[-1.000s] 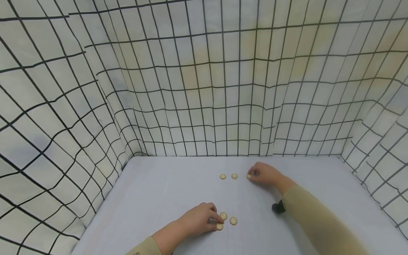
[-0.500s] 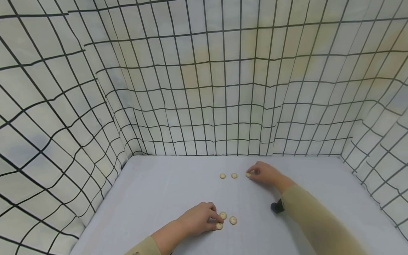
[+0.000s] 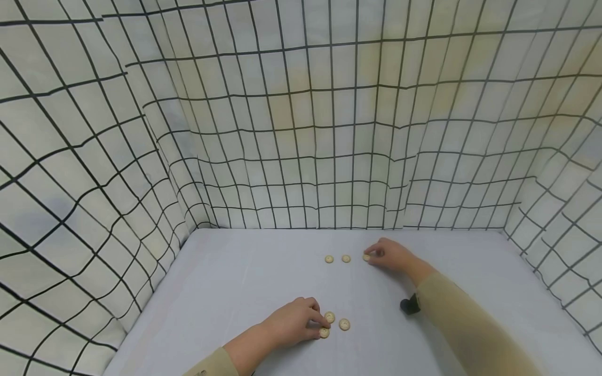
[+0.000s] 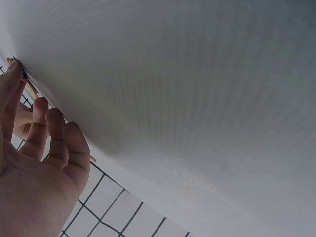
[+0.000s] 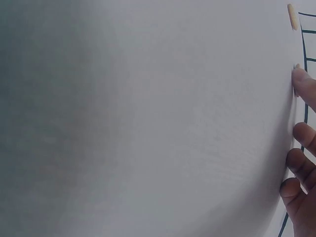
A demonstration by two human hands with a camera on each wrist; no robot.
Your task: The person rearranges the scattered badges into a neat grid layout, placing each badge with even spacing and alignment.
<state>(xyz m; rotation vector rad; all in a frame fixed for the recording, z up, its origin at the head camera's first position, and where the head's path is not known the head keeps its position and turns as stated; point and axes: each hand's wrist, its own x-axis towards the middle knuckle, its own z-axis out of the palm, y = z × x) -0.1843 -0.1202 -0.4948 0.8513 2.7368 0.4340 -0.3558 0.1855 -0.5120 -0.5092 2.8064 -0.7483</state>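
Note:
Cream-coloured round buttons lie on the white tabletop in two groups. My left hand [image 3: 295,322], reaching in from the lower left, pinches the near button [image 3: 324,332] between thumb and index finger. Another button [image 3: 330,317] sits right beside the index fingertip, and a third button [image 3: 345,324] lies a little to the right. Farther back, my right hand [image 3: 391,256] pinches a button [image 3: 366,257] at the right end of a row, partly covered by the fingers. Left of it in that row are a middle button [image 3: 346,258] and an end button [image 3: 329,259].
The white tabletop [image 3: 244,282] ends at a back wall of white cloth with a black grid [image 3: 291,156]. Similar gridded cloth stands at the left and right sides. A black wrist device [image 3: 409,305] sticks out beneath the right sleeve.

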